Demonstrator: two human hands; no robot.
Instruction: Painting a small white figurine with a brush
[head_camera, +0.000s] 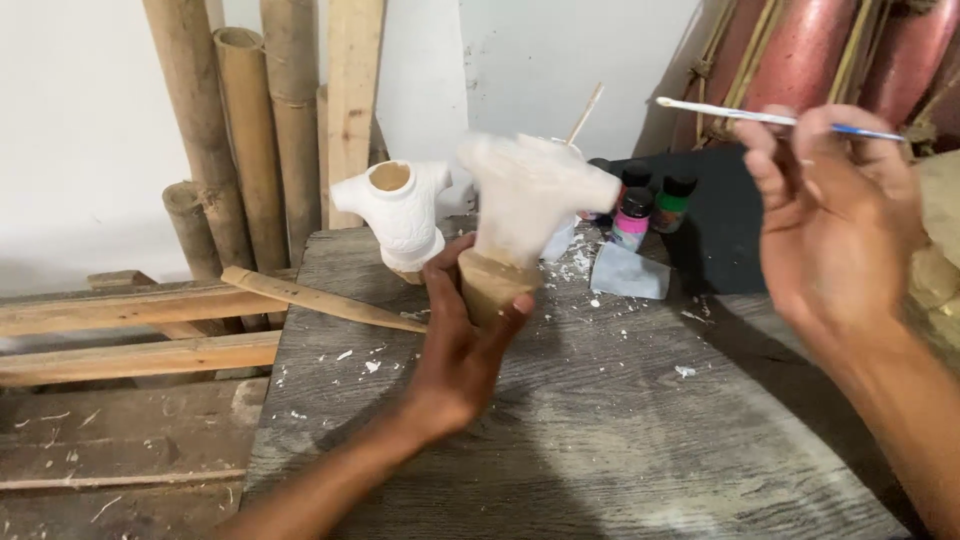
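Note:
My left hand (458, 345) grips the brown lower part of a clay torso figure (520, 205) whose upper half is white; it is lifted above the grey wooden table (600, 430) and looks blurred. My right hand (835, 215) is raised at the right and pinches a thin white paintbrush (745, 116) that points left, apart from the figure. A second white torso figure (400, 210) with an open neck hole stands on the table's far left corner, just behind my left hand.
Small paint bottles (650, 205) with pink, green and dark caps stand at the table's back. A folded pale cloth (628, 272) and white crumbs lie near them. Bamboo poles (230, 130) lean on the wall. Wooden planks (130, 330) lie to the left.

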